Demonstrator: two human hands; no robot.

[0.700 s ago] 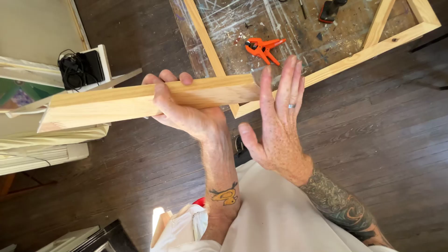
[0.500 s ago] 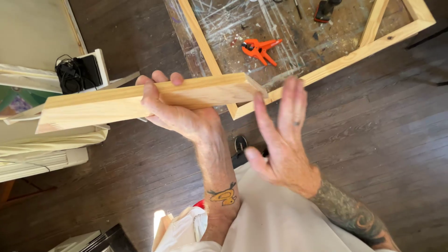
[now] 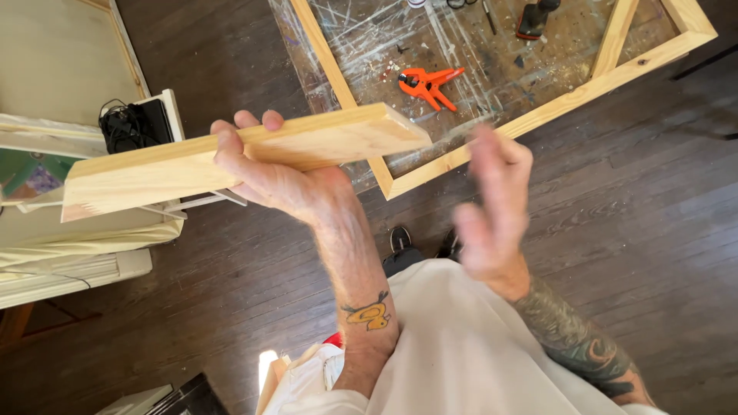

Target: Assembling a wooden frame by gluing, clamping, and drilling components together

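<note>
One board [image 3: 246,157] is what it's all about here: a pale pine plank, flat and straight-edged, held up in the air roughly level, well above the dark wood floor [image 3: 630,230]. The left hand [image 3: 269,173] is clamped around it near the middle, fingers curled over the top edge and the thumb side underneath, so the weight sits about even on both sides of the grip. My guess is it's light for its length, fully stiff, no flex, with a dry sawn surface that won't slip. Corners and the cut ends look like the splintery bits, so mid-span on the flat faces seems the sane place to grab.

The right hand [image 3: 492,207] is just past the board's right end, open and empty, fingers spread, too blurred to say more. It isn't touching the wood.

Beyond the board's right end, lower down, a big wooden frame [image 3: 538,115] lies over a scuffed clear sheet [image 3: 492,69], with an orange clamp [image 3: 427,81] inside it. Off the board's left end there's a pale canvas [image 3: 54,61] and a black charger with its cable [image 3: 131,123].
</note>
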